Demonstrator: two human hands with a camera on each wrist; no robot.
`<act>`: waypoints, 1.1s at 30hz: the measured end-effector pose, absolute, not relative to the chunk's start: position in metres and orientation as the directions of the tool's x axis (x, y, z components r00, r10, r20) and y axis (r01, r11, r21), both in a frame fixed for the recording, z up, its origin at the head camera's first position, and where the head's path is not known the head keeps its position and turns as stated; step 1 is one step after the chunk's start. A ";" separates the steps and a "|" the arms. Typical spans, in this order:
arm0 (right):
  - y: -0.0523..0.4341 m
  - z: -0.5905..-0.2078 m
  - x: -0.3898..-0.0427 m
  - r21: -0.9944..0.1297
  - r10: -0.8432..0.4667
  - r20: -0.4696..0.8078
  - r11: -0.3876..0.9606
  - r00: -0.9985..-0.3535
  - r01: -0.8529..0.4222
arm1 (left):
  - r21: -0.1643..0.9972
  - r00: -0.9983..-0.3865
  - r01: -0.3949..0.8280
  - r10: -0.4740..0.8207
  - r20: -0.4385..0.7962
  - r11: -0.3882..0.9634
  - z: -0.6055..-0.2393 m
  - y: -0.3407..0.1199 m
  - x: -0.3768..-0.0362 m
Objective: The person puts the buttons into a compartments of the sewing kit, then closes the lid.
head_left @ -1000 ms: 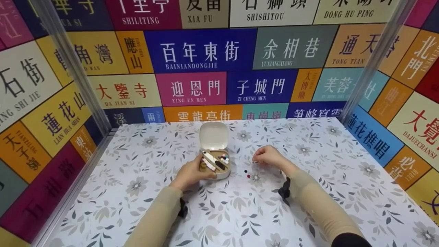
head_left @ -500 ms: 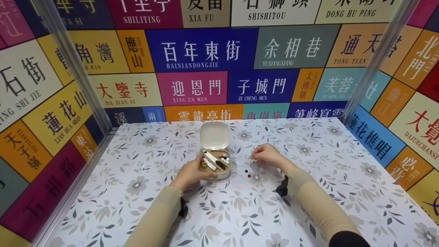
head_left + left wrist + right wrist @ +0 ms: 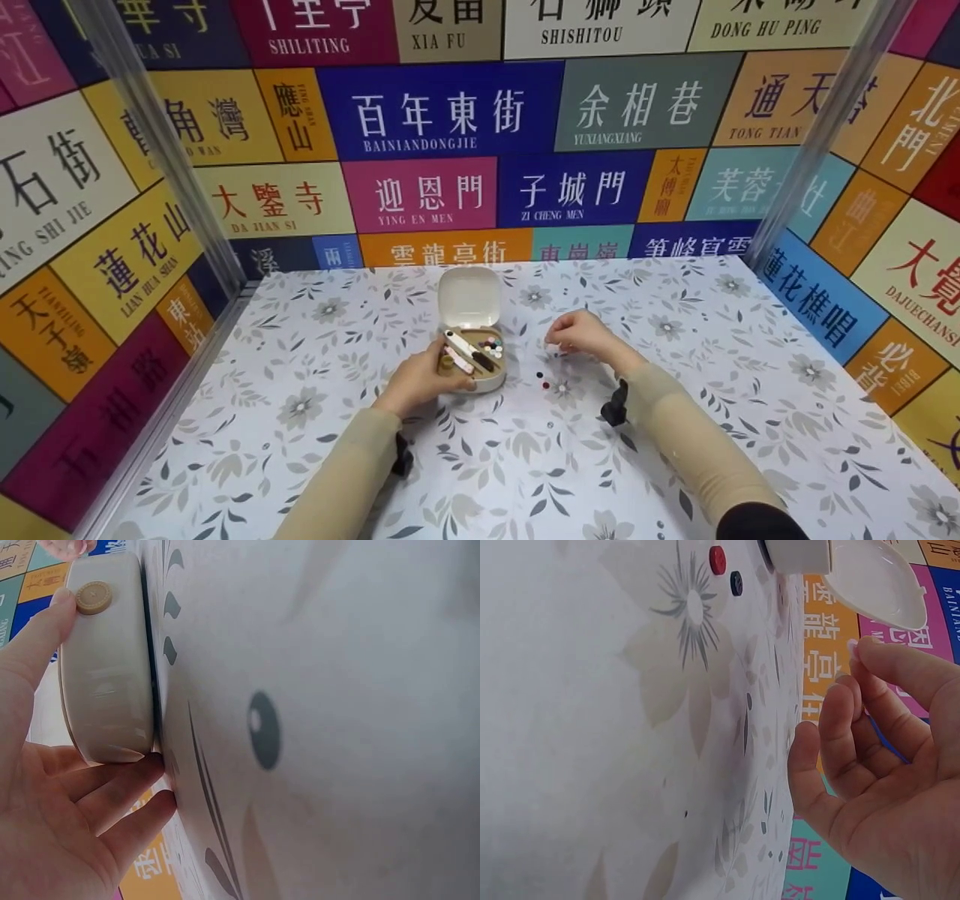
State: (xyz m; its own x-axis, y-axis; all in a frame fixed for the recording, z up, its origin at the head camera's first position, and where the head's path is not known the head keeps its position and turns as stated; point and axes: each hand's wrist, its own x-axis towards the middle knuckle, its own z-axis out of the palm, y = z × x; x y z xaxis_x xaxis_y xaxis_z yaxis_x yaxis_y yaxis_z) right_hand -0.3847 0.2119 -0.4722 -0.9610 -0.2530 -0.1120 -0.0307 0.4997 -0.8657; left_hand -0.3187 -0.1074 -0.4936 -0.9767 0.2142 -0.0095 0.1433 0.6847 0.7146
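Note:
My left hand point(image 3: 416, 382) grips the near left side of a cream sewing kit box point(image 3: 491, 384), thumb beside the tan round catch point(image 3: 94, 597) and fingers along the side wall. The box stands on the table with its lid point(image 3: 470, 298) raised. Inside lie a white tool with a black end point(image 3: 469, 350), a smaller white and pink piece and several coloured buttons point(image 3: 493, 346). To the right, above the table, my right hand point(image 3: 589, 334) pinches a small pale pink button point(image 3: 853, 649) between thumb and forefinger, mostly hidden by the fingertips.
A red button point(image 3: 718, 560) and a dark button point(image 3: 736, 583) lie on the floral tablecloth point(image 3: 315, 465), between the box and my right forearm. Printed sign panels point(image 3: 442, 109) stand behind the table and at both sides.
My right hand has drifted slightly left, nearer the box, still pinching. The left hand and the box stay in place.

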 end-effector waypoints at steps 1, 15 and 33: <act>0.212 -0.472 -0.385 -0.864 -0.257 -0.113 0.502 -0.960 -0.033 | 0.716 -0.977 0.142 0.214 -0.011 0.684 -0.494 -0.107 -0.319; 0.204 -0.467 -0.387 -0.834 -0.250 -0.104 0.550 -0.963 -0.052 | 0.723 -0.978 0.117 0.205 -0.034 0.681 -0.495 -0.108 -0.319; 0.195 -0.462 -0.391 -0.836 -0.251 -0.098 0.545 -0.963 -0.057 | 0.700 -0.979 0.134 0.202 -0.014 0.701 -0.492 -0.107 -0.319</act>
